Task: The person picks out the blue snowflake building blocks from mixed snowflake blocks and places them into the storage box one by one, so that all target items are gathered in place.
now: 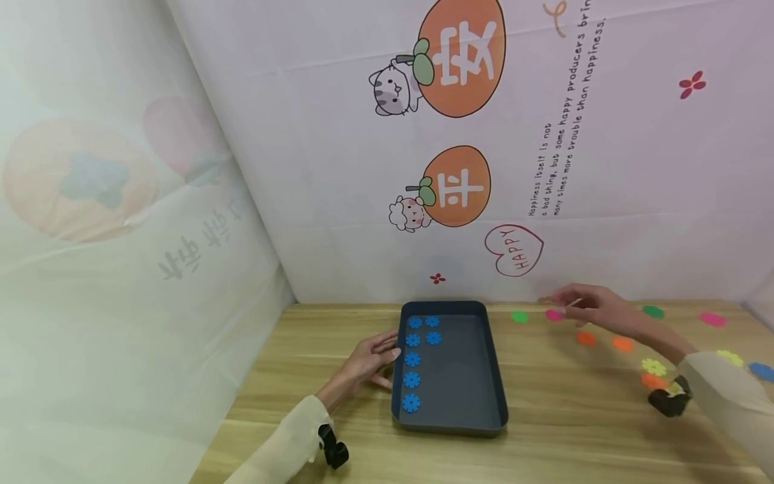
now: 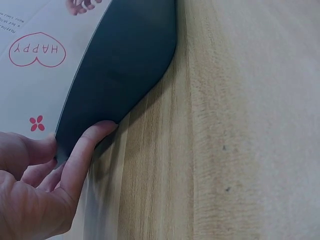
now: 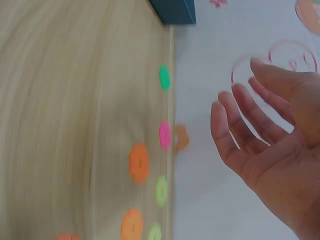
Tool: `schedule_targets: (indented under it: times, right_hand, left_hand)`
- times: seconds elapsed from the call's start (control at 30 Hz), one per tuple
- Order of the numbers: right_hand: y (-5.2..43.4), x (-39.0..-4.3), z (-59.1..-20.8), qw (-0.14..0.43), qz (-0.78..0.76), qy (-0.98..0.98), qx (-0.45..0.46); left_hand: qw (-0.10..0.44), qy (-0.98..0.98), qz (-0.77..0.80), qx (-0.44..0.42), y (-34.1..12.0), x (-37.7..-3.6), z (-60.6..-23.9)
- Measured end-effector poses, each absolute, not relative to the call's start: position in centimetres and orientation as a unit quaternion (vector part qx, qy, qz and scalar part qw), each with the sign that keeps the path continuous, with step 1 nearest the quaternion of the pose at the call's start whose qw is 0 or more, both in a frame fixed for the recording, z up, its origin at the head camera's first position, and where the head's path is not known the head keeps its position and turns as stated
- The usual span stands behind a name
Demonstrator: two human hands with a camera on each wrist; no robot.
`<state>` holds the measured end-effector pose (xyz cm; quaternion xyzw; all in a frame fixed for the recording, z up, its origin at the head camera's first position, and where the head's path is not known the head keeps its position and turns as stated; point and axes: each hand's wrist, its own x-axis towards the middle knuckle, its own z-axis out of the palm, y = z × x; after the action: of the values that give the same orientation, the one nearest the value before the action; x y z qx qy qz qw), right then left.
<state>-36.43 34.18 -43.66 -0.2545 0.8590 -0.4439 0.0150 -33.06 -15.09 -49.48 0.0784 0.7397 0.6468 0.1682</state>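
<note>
1. The right hand (image 1: 589, 310) hovers over the far right part of the table (image 1: 562, 410), fingers spread and loosely straight, holding nothing; the right wrist view shows the palm bare. The pink disc (image 1: 553, 314) lies just beneath its fingertips, slightly to the left, so this hand is by far the nearer one to it.
2. Other flower-shaped discs lie scattered about that hand: a green disc (image 1: 519, 316) further left, two orange discs (image 1: 621, 343) just nearer, a yellow one (image 1: 653, 366) and more toward the right edge.
3. The left hand (image 1: 365, 363) rests on the table against the left wall of the dark blue tray (image 1: 492, 376), fingers straight and the thumb (image 2: 87, 145) pressed on the tray's outer side; it grips nothing.
4. The tray stands between the two hands, its long axis running near to far. Seven blue discs (image 1: 412, 380) lie inside along its left wall.
5. From the pink disc the tray lies to the left and nearer, its far right corner closest.
</note>
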Motion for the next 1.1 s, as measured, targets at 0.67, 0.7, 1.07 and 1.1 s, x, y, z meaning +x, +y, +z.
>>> schedule_targets:
  times: [0.67, 0.7, 1.07, 1.1]
  right_hand:
    - [47.7, -33.1, -46.2, 0.034, -0.326, 0.927, -0.181]
    - [48.3, -33.0, -46.4, 0.033, -0.334, 0.924, -0.182]
    - [54.2, -33.7, -51.3, -0.053, -0.373, 0.848, -0.374]
    - [54.4, -33.7, -51.6, -0.055, -0.379, 0.838, -0.388]
  left_hand:
    - [0.17, 0.736, 0.651, 0.079, -15.1, -32.8, -49.6]
    - [0.17, 0.736, 0.651, 0.078, -15.2, -32.8, -49.6]
    - [0.178, 0.734, 0.651, 0.08, -15.4, -32.9, -49.5]
    - [0.179, 0.733, 0.651, 0.081, -15.4, -32.9, -49.5]
